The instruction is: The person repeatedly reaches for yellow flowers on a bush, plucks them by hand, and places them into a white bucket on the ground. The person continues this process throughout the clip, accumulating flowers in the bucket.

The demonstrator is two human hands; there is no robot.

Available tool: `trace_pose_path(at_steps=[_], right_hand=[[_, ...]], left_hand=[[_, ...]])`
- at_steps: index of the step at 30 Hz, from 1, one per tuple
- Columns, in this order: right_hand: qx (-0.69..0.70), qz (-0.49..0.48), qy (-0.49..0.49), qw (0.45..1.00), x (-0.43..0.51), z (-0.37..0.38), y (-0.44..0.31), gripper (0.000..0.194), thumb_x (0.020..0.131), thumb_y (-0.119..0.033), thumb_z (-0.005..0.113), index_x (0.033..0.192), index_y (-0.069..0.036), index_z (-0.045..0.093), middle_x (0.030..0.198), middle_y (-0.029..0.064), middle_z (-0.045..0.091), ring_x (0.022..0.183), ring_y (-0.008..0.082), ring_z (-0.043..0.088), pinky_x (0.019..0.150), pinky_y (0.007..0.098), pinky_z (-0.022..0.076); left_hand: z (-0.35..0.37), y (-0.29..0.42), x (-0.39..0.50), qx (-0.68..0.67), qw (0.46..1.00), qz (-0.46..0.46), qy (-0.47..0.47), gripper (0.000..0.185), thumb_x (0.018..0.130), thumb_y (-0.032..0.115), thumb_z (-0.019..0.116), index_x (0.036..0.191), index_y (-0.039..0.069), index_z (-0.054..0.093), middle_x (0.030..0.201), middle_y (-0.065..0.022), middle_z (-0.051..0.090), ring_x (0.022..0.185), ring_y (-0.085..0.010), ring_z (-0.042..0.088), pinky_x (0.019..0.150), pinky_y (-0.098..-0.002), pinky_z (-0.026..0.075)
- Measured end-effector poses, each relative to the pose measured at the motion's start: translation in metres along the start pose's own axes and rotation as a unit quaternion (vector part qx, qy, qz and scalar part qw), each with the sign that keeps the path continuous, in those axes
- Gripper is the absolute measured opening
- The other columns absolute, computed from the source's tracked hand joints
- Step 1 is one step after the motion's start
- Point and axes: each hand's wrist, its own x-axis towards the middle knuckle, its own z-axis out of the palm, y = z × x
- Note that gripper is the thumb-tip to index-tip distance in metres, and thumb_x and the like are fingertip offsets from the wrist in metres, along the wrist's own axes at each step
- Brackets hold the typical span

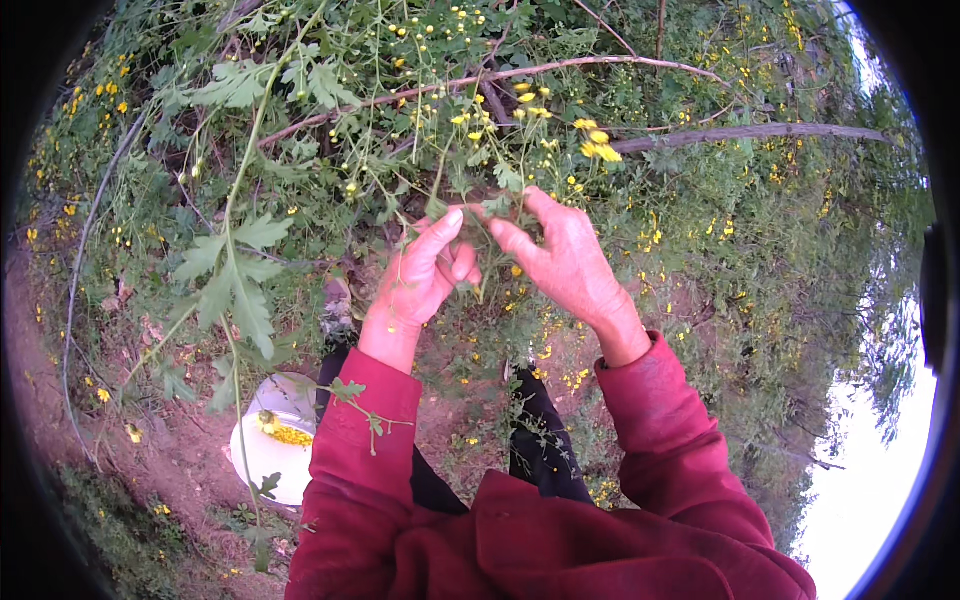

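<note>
My left hand [427,270] has its thumb and fingers closed around a thin green plant stem [441,176], just left of the view's middle. To its right, my right hand [562,251] is beside leafy stems, its index finger and thumb raised; whether it grips one cannot be told. Yellow flower heads [600,142] stand above my right hand, with smaller yellow blooms [534,112] to their left. A white bucket [259,450] with yellow flower heads [291,436] inside is on the ground at lower left, partly hidden by my left sleeve.
A leafy stem [234,277] hangs close to the camera at left. A reddish branch [540,69] arches above my hands, and a thicker grey-brown branch [750,132] reaches in from the right. Dense flowering plants surround them. Bare soil [172,472] shows around the bucket.
</note>
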Motion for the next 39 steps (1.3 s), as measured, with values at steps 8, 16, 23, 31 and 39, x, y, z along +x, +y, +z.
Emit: trace_pose_path(at_steps=[8, 16, 23, 31, 39], right_hand=[[0.253, 0.004, 0.216, 0.943, -0.006, 0.007, 0.003, 0.023, 0.095, -0.011, 0.044, 0.11, 0.002, 0.056, 0.1, 0.0074, 0.064, 0.083, 0.0112, 0.06, 0.074, 0.0241, 0.0465], [-0.093, -0.156, 0.301, 0.936, -0.041, 0.014, 0.016, 0.019, 0.089, -0.007, 0.051, 0.105, -0.004, 0.061, 0.116, 0.0152, 0.054, 0.102, 0.028, 0.048, 0.09, 0.0373, 0.0381], [0.046, -0.047, 0.217, 0.974, -0.082, 0.03, 0.024, 0.013, 0.089, -0.004, 0.055, 0.099, -0.005, 0.062, 0.083, 0.0041, 0.054, 0.076, 0.0121, 0.049, 0.065, 0.0241, 0.0399], [0.106, -0.056, 0.093, 0.988, -0.128, 0.028, 0.034, 0.013, 0.084, -0.006, 0.057, 0.096, -0.003, 0.059, 0.091, 0.0094, 0.052, 0.083, 0.0191, 0.053, 0.073, 0.0299, 0.0447], [0.139, -0.062, 0.013, 0.988, -0.164, 0.013, 0.013, 0.014, 0.085, -0.011, 0.052, 0.093, -0.001, 0.058, 0.085, 0.0131, 0.06, 0.082, 0.0214, 0.061, 0.067, 0.0351, 0.0477]], left_hand=[[-0.016, -0.004, -0.007, 0.013, 0.996, 0.086, 0.033, 0.026, 0.093, 0.024, 0.051, 0.106, 0.003, 0.058, 0.106, -0.008, 0.059, 0.056, -0.0052, 0.043, 0.055, -0.0236, 0.042], [-0.024, -0.021, -0.018, 0.227, 0.846, 0.315, 0.366, 0.051, 0.085, 0.038, 0.063, 0.121, 0.006, 0.046, 0.119, -0.0067, 0.049, 0.103, -0.0136, 0.045, 0.089, -0.0289, 0.037], [-0.016, -0.094, -0.048, 0.338, 0.874, 0.205, 0.283, 0.024, 0.087, 0.022, 0.058, 0.098, 0.002, 0.051, 0.102, -0.0113, 0.049, 0.097, -0.0206, 0.046, 0.081, -0.032, 0.041], [0.057, -0.104, -0.072, 0.633, 0.651, 0.414, 0.057, 0.034, 0.084, 0.031, 0.058, 0.103, 0.003, 0.063, 0.117, -0.0149, 0.052, 0.11, -0.0327, 0.047, 0.1, -0.0464, 0.033], [0.118, -0.099, -0.092, 0.536, 0.745, 0.392, 0.058, 0.011, 0.082, 0.015, 0.059, 0.083, 0.005, 0.058, 0.094, -0.0064, 0.063, 0.099, -0.0265, 0.056, 0.101, -0.0463, 0.032]])
